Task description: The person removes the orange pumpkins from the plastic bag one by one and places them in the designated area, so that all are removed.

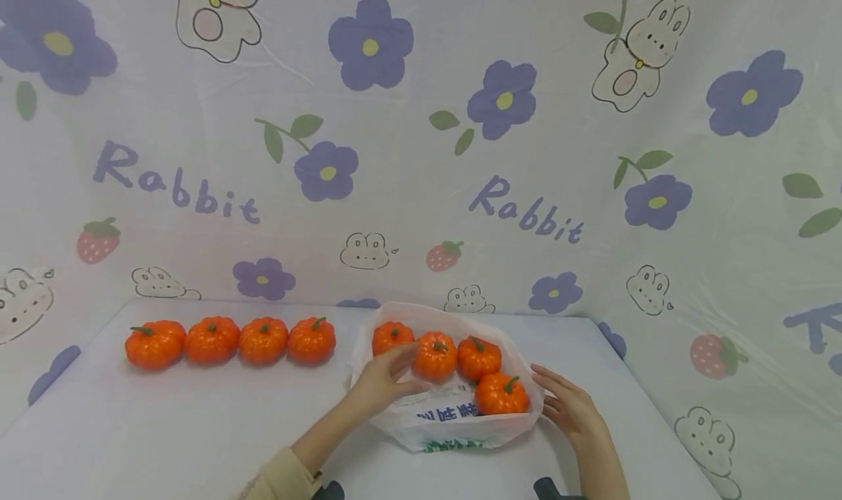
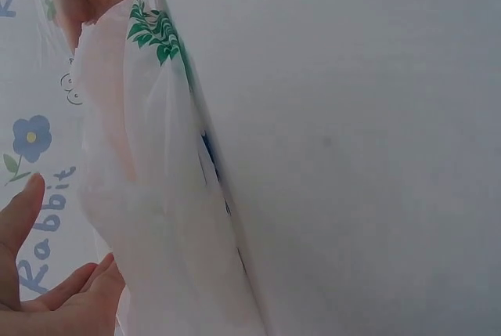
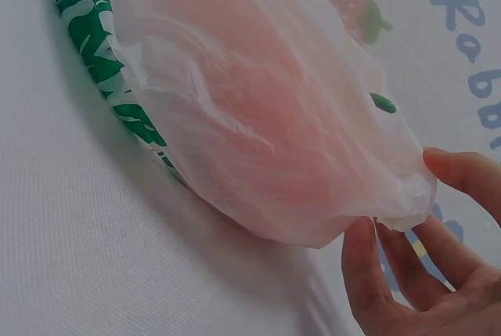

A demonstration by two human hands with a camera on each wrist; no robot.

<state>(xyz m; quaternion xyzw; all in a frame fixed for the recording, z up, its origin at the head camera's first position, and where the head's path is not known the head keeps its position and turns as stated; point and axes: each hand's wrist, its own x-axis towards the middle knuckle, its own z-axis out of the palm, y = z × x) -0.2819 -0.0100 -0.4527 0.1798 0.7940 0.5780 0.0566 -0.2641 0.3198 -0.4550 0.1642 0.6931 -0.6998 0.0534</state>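
A white plastic bag (image 1: 454,436) with green leaf print lies with its mouth spread, several small orange pumpkins inside. My left hand (image 1: 384,379) reaches over the bag's left side, thumb and fingers spread apart beside the middle pumpkin (image 1: 434,355). In the left wrist view, backdrop shows between that thumb and the fingers. At the bag's right rim, my right hand (image 1: 571,406) holds the plastic between thumb and fingers, seen closely in the right wrist view. The nearest pumpkin to it is the front-right one (image 1: 501,395), its green stem pointing up.
A row of several more orange pumpkins (image 1: 264,341) stands on the white table (image 1: 197,427), left of the bag. Behind the table hangs a backdrop (image 1: 408,156) printed with rabbits, purple flowers and strawberries. Dark straps (image 1: 332,491) show at the wrists.
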